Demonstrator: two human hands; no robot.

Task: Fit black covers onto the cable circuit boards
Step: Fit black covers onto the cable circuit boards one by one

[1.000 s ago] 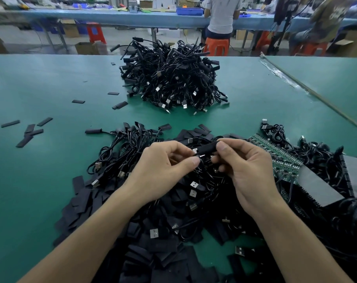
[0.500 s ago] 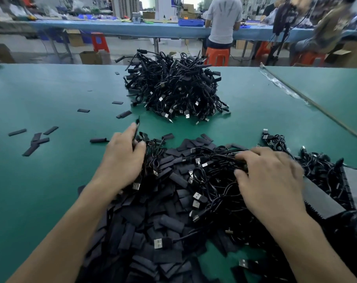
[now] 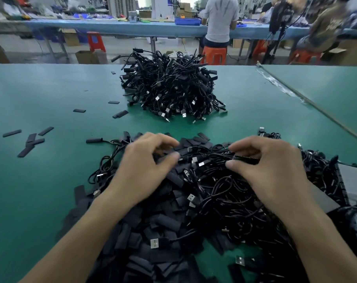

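A heap of black covers (image 3: 163,221) and tangled black USB cables (image 3: 224,193) lies on the green table (image 3: 40,190) in front of me. My left hand (image 3: 145,166) hovers over the heap's far left part, blurred. Its fingers are curled and apart, with thumb and fingertips either side of a black cover (image 3: 180,153). My right hand (image 3: 271,170) is on the heap's right part. Its thumb and forefinger pinch the end of a dark cable circuit board (image 3: 247,159).
A big pile of black cables (image 3: 173,88) sits at the table's far middle. Loose covers (image 3: 32,139) are scattered to the left. Grey trays (image 3: 349,180) lie under cables at the right. A seam strip (image 3: 296,94) runs diagonally. People work at a far blue bench (image 3: 116,27).
Both hands held one cable a second ago, then parted and dropped onto the heap. My left hand has moved back right toward the covers, and my right hand has pinched a circuit board.
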